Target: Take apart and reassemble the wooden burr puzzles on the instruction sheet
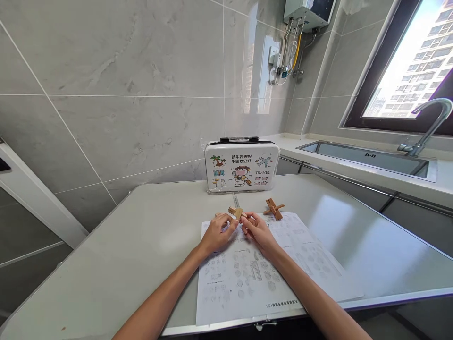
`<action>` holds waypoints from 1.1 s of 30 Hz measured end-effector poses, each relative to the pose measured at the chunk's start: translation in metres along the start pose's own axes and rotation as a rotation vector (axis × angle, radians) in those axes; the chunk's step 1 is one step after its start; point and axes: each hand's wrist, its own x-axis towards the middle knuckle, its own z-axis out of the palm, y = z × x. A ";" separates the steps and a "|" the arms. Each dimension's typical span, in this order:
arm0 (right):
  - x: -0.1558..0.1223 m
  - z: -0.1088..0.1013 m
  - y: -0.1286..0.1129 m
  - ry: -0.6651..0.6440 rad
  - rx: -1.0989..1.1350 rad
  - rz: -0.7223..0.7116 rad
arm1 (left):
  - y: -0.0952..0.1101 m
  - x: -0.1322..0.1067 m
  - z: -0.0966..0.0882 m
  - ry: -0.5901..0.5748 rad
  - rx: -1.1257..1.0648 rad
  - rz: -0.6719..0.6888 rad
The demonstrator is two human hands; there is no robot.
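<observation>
My left hand (pixel 216 233) and my right hand (pixel 257 231) meet over a printed instruction sheet (pixel 247 274) on a grey table. Together they pinch a small pale wooden puzzle piece (pixel 236 212), held just above the paper between the fingertips. A second wooden puzzle (pixel 273 208), a darker cross of interlocked bars, lies on the sheet's far edge, a little right of my right hand and untouched.
A white illustrated case (pixel 242 167) with a black handle stands at the table's far edge against the tiled wall. To the right are a steel sink (pixel 368 158) and a curved tap (pixel 430 125) under a window. The table's near edge (pixel 389 297) crosses the lower right.
</observation>
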 end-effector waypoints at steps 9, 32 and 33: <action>0.005 -0.010 0.012 0.271 -0.488 -0.232 | -0.002 0.005 -0.005 0.131 0.041 -0.042; 0.008 -0.026 0.032 0.264 -1.236 -0.347 | -0.057 0.003 -0.034 0.215 0.812 -0.170; 0.008 -0.026 0.032 0.261 -1.241 -0.349 | -0.055 0.003 -0.033 0.197 0.796 -0.166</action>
